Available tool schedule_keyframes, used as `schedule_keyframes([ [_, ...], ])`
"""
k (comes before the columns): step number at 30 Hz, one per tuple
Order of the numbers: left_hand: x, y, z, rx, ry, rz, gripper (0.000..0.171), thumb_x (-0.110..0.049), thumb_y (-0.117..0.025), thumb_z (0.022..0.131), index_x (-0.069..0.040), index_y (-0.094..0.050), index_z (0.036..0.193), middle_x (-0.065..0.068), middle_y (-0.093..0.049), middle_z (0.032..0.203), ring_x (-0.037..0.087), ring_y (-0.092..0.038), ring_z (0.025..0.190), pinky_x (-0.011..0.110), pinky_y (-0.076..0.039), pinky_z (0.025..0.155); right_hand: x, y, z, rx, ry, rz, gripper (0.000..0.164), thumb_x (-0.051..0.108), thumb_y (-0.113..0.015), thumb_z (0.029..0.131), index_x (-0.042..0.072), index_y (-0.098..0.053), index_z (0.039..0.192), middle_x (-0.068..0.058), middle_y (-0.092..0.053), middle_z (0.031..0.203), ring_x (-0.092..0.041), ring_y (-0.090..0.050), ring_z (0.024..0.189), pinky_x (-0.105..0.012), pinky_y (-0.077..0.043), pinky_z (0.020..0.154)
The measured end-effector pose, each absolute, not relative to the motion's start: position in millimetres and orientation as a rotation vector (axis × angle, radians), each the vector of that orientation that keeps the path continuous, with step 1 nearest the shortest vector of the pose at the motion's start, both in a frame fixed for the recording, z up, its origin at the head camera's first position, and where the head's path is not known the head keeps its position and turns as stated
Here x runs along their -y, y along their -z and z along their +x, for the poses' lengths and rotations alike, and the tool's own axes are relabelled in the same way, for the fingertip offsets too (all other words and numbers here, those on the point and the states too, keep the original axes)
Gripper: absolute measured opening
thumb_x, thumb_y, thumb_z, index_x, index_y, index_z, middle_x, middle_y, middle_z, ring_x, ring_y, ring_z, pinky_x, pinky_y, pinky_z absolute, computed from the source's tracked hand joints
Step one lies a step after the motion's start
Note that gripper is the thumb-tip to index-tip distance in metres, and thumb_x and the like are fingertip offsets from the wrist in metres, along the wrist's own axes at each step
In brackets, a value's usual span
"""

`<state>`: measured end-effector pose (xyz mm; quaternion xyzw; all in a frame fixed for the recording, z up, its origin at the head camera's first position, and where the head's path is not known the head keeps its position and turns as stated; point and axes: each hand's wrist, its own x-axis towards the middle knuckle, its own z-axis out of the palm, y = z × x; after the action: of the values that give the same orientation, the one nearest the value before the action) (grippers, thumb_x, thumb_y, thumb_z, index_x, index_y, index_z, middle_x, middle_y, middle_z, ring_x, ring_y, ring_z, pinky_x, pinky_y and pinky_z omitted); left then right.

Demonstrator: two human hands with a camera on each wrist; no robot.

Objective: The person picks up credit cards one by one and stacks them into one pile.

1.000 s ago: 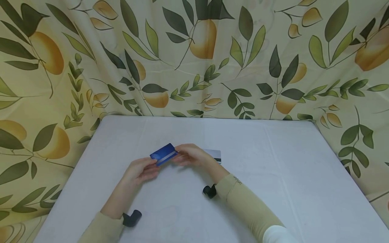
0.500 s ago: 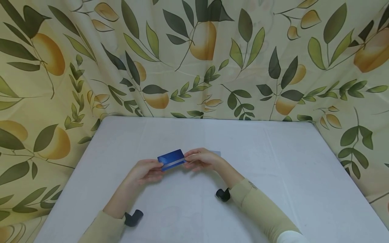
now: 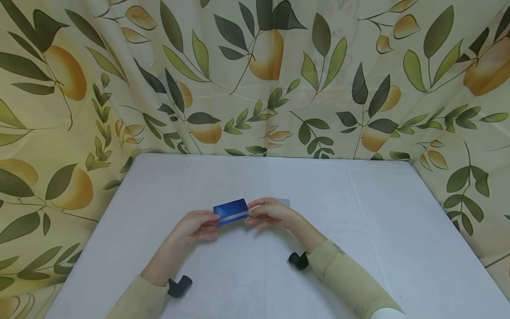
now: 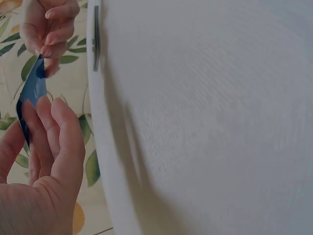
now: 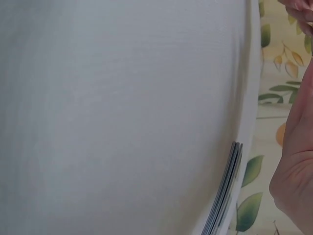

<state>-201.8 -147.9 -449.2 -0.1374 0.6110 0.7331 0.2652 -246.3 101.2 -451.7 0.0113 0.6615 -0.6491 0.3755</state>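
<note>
A blue card (image 3: 231, 210) with a pale stripe is held above the table, between both hands. My left hand (image 3: 196, 227) pinches its left end, thumb on the near face and fingers behind. At the opposite end, my right hand (image 3: 275, 212) pinches the card's right edge between thumb and fingers. The left wrist view shows the card (image 4: 34, 87) tilted, spanning the two hands. Behind the right hand lies a pale grey card (image 3: 284, 201), mostly hidden by that hand; in the right wrist view it appears as a thin stack of cards (image 5: 226, 191) seen edge-on.
A white-covered table (image 3: 358, 248) spreads around the hands. Beyond its far edge hangs a cream curtain (image 3: 239, 102) printed with leaves and fruit. Small black cameras (image 3: 180, 286) sit on both wrists.
Both hands have shifted right and slightly nearer with the blue card, which has turned more level. The right hand now covers more of the pale grey card behind it.
</note>
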Motion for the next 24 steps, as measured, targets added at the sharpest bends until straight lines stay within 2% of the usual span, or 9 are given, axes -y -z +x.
schedule_keyframes([
  [7, 133.7, 447.6, -201.0, -1.535, -2.068, -0.4, 0.04, -0.013, -0.059, 0.088, 0.007, -0.047, 0.12, 0.004, -0.067, 0.078, 0.017, -0.066, 0.076, 0.036, -0.055, 0.074, -108.8, 446.7, -244.9, -1.74, 1.679, 0.061, 0.034, 0.01, -0.06, 0.086, 0.002, -0.054, 0.118, -0.01, -0.069, 0.088, -0.016, -0.068, 0.075, -0.024, -0.055, 0.057],
  [18, 100.5, 450.0, -199.8, -1.546, -2.181, -0.474, 0.034, -0.008, -0.061, 0.086, 0.005, -0.052, 0.116, 0.006, -0.069, 0.084, 0.017, -0.066, 0.074, 0.033, -0.055, 0.071, -127.6, 447.8, -241.6, -1.749, 1.788, 0.083, 0.036, 0.011, -0.062, 0.085, 0.0, -0.052, 0.118, -0.007, -0.07, 0.085, -0.014, -0.067, 0.075, -0.026, -0.055, 0.06],
  [24, 84.2, 454.6, -203.0, -1.603, -2.175, -0.498, 0.034, -0.009, -0.063, 0.085, 0.004, -0.055, 0.115, 0.013, -0.069, 0.093, 0.019, -0.067, 0.076, 0.035, -0.056, 0.071, -139.0, 450.7, -238.8, -1.7, 1.868, 0.137, 0.035, 0.008, -0.06, 0.086, -0.001, -0.051, 0.118, -0.005, -0.07, 0.081, -0.013, -0.067, 0.072, -0.024, -0.054, 0.056],
])
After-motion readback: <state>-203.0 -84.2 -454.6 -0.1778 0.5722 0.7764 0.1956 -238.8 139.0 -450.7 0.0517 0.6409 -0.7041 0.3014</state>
